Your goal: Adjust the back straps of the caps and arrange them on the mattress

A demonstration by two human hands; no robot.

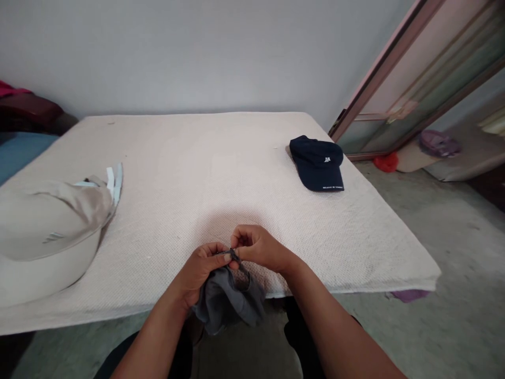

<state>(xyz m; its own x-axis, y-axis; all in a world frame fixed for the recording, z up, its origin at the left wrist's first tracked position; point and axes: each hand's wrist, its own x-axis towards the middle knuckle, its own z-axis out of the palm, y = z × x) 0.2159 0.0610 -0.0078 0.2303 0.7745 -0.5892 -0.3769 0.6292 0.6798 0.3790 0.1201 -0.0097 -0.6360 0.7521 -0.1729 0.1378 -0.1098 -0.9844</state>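
A grey cloth cap (232,300) hangs down at the front edge of the table, partly hidden by my hands and hanging in folds. My left hand (201,268) pinches its dark strap (232,255) between thumb and fingers. From the other side, my right hand (256,245) grips the same strap, fingertips close to those of the left. A small dark piece, perhaps a buckle, shows between the fingertips, too small to make out clearly.
A large beige cap (51,226) with light straps lies at the left. Farther back on the right sits a navy cap (317,163) with white lettering. Both rest on the white textured cover (189,152). A wall (205,52) stands behind, a framed door (390,73) at right.
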